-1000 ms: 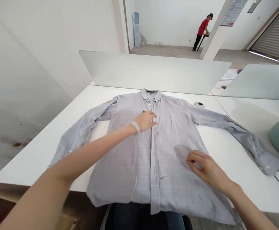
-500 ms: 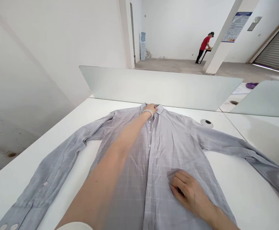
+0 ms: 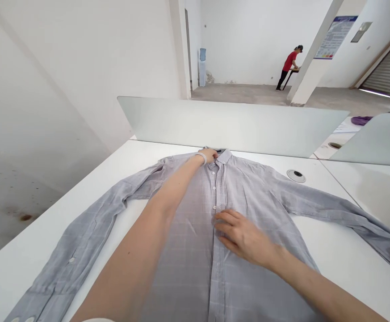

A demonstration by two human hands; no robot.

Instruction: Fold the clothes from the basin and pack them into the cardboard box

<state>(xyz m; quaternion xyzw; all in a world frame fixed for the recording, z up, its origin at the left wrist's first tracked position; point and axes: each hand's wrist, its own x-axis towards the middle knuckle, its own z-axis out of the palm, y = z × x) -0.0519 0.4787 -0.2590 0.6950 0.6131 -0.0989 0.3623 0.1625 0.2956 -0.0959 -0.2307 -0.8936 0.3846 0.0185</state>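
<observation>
A grey shirt (image 3: 188, 250) with a faint check lies face up, collar away from me and sleeves spread to both sides. My left hand (image 3: 210, 155) is at the left side of the shirt collar, its fingers closed on the cloth there; the fingertips are partly hidden. White buttons (image 3: 214, 188) run down the front below the collar. My right hand (image 3: 245, 235) is over the middle of the shirt front, fingers stretched toward the button strip (image 3: 217, 273) and slightly apart, holding nothing. It hovers on or just above the cloth; I cannot tell which.
The shirt rests on a white table (image 3: 342, 255) with a frosted divider (image 3: 235, 127) along its far edge. A round cable grommet (image 3: 296, 175) sits beyond the right sleeve. A wall stands on the left. Far off, a person in red (image 3: 289, 65) leans over a small table.
My right hand has moved up and left to the button strip, and its curled fingers have opened out. My left hand has shifted slightly left at the collar. The view has moved a little.
</observation>
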